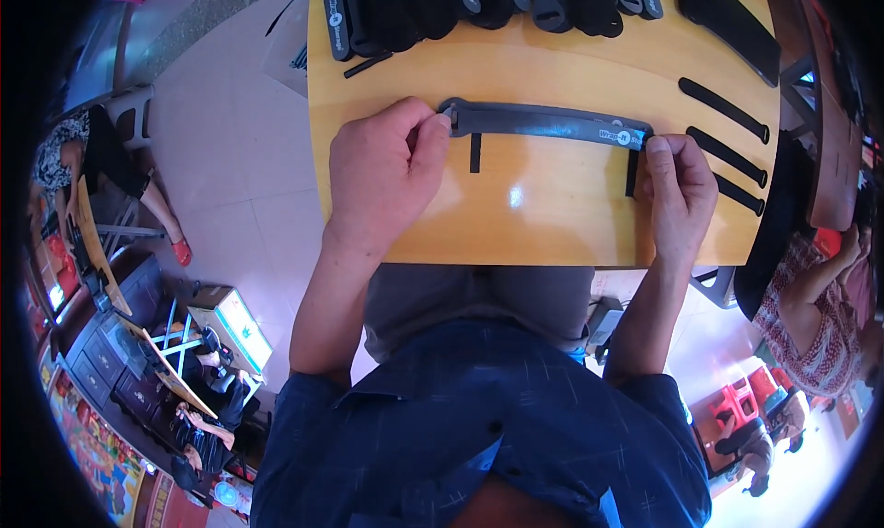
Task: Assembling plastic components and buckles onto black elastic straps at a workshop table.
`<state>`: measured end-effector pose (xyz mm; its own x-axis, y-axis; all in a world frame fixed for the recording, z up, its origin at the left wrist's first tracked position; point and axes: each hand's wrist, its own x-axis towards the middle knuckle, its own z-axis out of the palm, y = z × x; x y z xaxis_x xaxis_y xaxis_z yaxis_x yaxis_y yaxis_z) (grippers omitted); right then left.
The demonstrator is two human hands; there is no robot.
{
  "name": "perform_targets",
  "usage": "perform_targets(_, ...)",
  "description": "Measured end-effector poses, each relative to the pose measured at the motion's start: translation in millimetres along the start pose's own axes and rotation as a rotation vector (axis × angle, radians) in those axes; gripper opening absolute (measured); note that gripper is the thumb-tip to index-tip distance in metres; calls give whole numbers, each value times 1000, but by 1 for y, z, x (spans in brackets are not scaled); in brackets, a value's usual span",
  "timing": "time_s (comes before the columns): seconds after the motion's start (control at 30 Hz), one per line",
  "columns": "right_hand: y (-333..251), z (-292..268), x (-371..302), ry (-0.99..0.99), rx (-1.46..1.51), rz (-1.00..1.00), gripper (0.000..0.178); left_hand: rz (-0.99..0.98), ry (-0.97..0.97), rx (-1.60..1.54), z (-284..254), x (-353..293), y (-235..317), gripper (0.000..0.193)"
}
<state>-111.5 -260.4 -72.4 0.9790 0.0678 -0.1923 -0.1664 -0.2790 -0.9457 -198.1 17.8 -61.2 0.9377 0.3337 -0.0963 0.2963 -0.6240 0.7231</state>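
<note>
A long grey strap (543, 123) with a pale printed mark stretches between my two hands above the wooden table. My left hand (389, 164) pinches its left end, beside a rounded tip with a slot. At the other end, my right hand (680, 187) grips the strap between thumb and fingers. Below the strap a short thin black strip (475, 153) lies near my left hand. Another dark strip (632, 174) shows just left of my right fingers, partly hidden by the strap's end.
Along the table's (552, 224) far edge lies a row of black and grey straps (414, 12). A small black strip (368, 65) is left of it. Several black straps (725, 109) lie on the right, below a wide black piece (727, 22). Other people sit on both sides.
</note>
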Motion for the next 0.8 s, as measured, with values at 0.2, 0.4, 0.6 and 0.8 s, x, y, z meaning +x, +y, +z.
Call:
perform_targets(0.2, 3, -3, 3, -28, -3, 18, 20, -12, -8, 25, -1, 2, 2, 18)
perform_targets(0.4, 0, -2, 4, -12, -46, -5, 20, 11, 2, 39, -1, 3, 2, 18)
perform_targets(0.6, 5, -3, 5, -8, -66, 14, 19, -15, -12, 43, 0, 4, 5, 17)
perform_targets(0.8, 3, -1, 5, 7, -85, 25, 19, -39, -10, 51, 0, 3, 6, 17)
